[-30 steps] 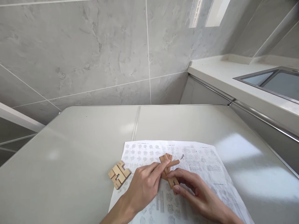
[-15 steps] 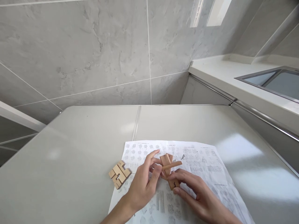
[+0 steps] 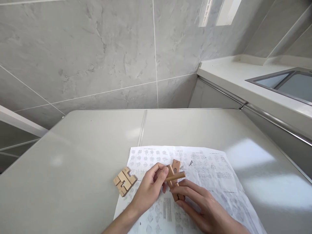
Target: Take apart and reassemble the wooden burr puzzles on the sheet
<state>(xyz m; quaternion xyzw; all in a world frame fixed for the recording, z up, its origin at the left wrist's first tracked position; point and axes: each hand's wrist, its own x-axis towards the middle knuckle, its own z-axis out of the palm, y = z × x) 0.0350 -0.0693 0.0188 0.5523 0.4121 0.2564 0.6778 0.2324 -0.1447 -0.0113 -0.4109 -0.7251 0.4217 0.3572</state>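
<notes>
Several reddish-brown wooden puzzle pieces (image 3: 176, 165) cross one another between my hands, above the printed sheet. My left hand (image 3: 152, 180) is closed, its thumb and fingers pinching a wooden puzzle piece (image 3: 179, 176) that points to the right. My right hand (image 3: 198, 198) grips the lower end of a numbered wooden piece (image 3: 179, 197) between thumb and fingers. Part of how the pieces interlock is hidden behind my fingers. Left of my hands lies a paler group of wooden puzzle pieces (image 3: 126, 178), fitted together flat at the sheet's edge.
Under my hands spreads a creased instruction sheet (image 3: 207, 182) with small printed diagrams. It lies on a glossy white table (image 3: 97, 139) with a seam across it. Behind stands a grey tiled wall (image 3: 109, 48); at the right is a white counter (image 3: 226, 70) with a metal-framed opening.
My left fingers have curled in and pinch the crossing piece more closely. That piece and the numbered one have shifted slightly left, opening a wider gap between the upper pieces.
</notes>
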